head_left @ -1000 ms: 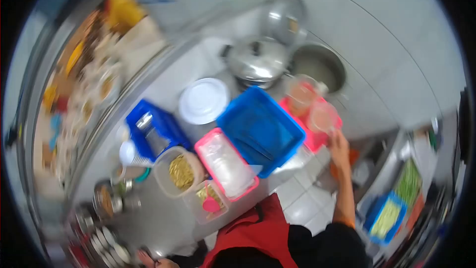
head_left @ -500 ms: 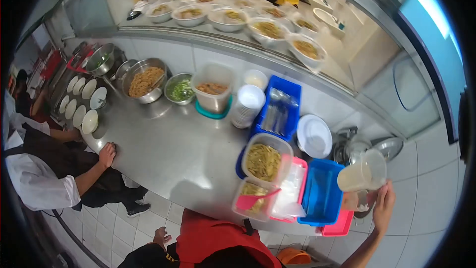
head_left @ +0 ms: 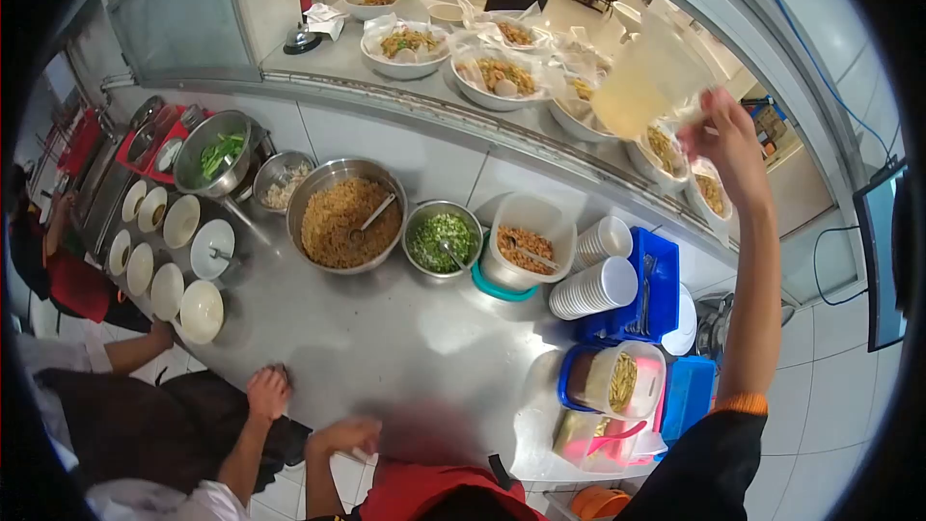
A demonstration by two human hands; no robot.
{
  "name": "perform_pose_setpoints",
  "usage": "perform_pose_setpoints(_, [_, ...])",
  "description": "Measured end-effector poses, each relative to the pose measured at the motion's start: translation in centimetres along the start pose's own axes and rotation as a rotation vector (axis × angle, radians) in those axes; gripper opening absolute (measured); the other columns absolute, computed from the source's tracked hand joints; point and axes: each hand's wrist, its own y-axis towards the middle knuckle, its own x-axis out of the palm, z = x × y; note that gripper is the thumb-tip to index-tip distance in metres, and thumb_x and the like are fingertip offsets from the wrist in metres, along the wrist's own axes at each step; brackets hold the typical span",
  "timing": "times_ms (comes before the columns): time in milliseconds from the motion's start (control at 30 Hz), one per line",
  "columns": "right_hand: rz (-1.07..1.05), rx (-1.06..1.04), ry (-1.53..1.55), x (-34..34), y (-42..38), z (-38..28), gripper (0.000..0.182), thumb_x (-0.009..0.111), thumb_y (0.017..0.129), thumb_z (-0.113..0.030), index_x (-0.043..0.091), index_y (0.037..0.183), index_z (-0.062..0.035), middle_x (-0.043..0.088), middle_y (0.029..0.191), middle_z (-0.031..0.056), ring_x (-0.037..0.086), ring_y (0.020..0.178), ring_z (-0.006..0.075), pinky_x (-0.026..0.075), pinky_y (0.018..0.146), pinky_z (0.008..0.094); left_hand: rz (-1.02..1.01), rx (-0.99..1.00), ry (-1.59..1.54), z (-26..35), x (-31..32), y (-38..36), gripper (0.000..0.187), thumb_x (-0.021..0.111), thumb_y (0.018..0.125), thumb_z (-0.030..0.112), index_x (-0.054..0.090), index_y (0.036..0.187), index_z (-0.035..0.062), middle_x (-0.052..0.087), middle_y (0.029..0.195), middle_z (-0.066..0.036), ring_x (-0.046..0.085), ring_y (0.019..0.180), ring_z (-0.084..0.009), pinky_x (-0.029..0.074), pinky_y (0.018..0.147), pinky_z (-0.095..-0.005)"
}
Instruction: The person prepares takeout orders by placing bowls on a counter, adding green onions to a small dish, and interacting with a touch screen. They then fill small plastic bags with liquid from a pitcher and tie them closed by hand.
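Note:
My right hand (head_left: 725, 140) is closed on the side of a translucent plastic jug (head_left: 641, 87) with pale yellowish liquid in it. The arm is raised high, and the jug overlaps the bowls of noodles (head_left: 499, 77) on the ledge of the serving window. My left hand (head_left: 353, 435) is low at the near edge of the steel counter (head_left: 424, 367), in front of my red apron, with its fingers smeared by motion. No object shows in it.
Along the wall stand a bowl of brown mince (head_left: 347, 215), chopped green onions (head_left: 442, 239), a tub of toppings (head_left: 526, 249), stacked cups (head_left: 596, 287) and a blue cutlery tray (head_left: 648, 280). Empty bowls (head_left: 203, 312) line the left, beside a co-worker's hand (head_left: 268, 393).
My right hand has lifted the jug from the counter's right end up to the serving window. My left hand has risen to the counter edge. The view has swung left.

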Motion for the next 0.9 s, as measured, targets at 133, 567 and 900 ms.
perform_pose_setpoints(133, [-0.113,-0.028,-0.042,4.3,8.3,-1.0,0.039,0.036,0.103,-0.044,0.045,0.103,-0.0059,0.062,0.08,0.0133,0.06,0.071,0.0161,0.05,0.064,0.0283,0.224,0.812,0.096,22.6,-1.9,1.6,0.023,0.052,0.099,0.027,0.055,0.098,0.005,0.056,0.09,-0.001,0.051,0.077,-0.0096,0.043,0.07,-0.026])
perform_pose_setpoints(567, [-0.226,0.022,-0.189,8.3,30.5,3.9,0.045,0.04,0.1,-0.05,0.046,0.112,-0.0067,0.064,0.091,0.0141,0.062,0.076,0.0117,0.053,0.072,0.0237,0.872,1.431,0.086,51.1,-13.2,21.4,0.018,0.062,0.09,0.02,0.065,0.1,0.005,0.066,0.091,-0.003,0.058,0.087,-0.0128,0.046,0.078,-0.029])
perform_pose_setpoints(900, [-0.422,0.046,-0.369,9.0,41.3,10.7,0.065,0.044,0.096,-0.058,0.042,0.13,-0.0032,0.06,0.095,0.0089,0.056,0.081,0.0098,0.05,0.078,0.024,1.278,1.228,0.685,49.9,-16.4,25.7,0.044,0.062,0.088,0.041,0.06,0.116,0.0069,0.062,0.111,-0.011,0.055,0.103,-0.0305,0.042,0.092,-0.0407])
